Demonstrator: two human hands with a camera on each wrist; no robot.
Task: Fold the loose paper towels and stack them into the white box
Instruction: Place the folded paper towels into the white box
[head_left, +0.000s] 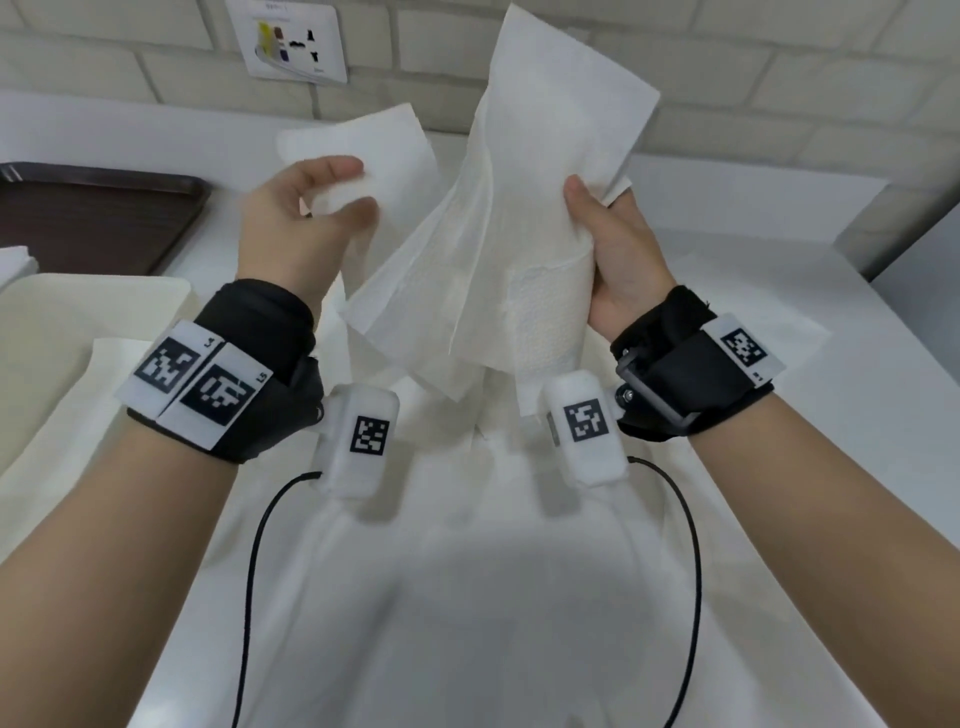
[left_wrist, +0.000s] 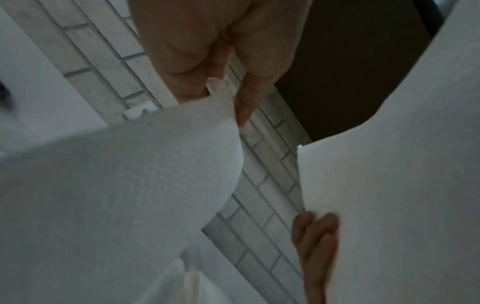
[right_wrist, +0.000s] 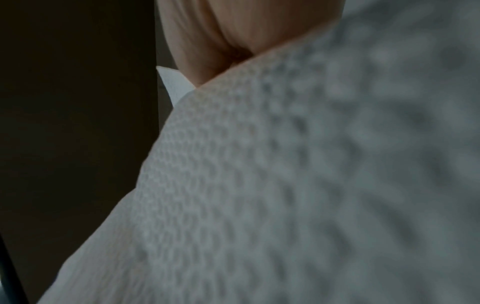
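Above the white desk (head_left: 727, 291), in the head view, both hands are raised with paper in them. The right hand (head_left: 618, 260) has thumb and fingers closed round a bunch of loose paper towels (head_left: 519, 208), held clear of the desk; the bunch's long axis runs near to far, its top corner pointing up toward the brick wall (head_left: 779, 78) and its lower ends hanging down toward the wrist cameras. The left hand (head_left: 296, 228) pinches a smaller paper towel (head_left: 374, 150) between thumb and fingertips, its free part fanning to the far right, just beside the bunch. At the near left stands the white box (head_left: 62, 332); what lies inside it cannot be made out. Beyond it on the far left lies a dark brown tray (head_left: 104, 208). More flat sheets (head_left: 769, 322) lie on the desk under the hands.

From the left wrist, the left hand (left_wrist: 207, 51) shows its thumb and a finger nipping the corner of the smaller paper towel (left_wrist: 116, 185). On the right the bunch (left_wrist: 402, 164) rises as a sheet, with the right hand's fingers (left_wrist: 315, 236) wrapped on its edge.

From the right wrist, the embossed bunch (right_wrist: 285, 185) fills nearly everything, blurred; the right hand (right_wrist: 221, 37) probably clasps it at the top, though the grip itself is hidden.
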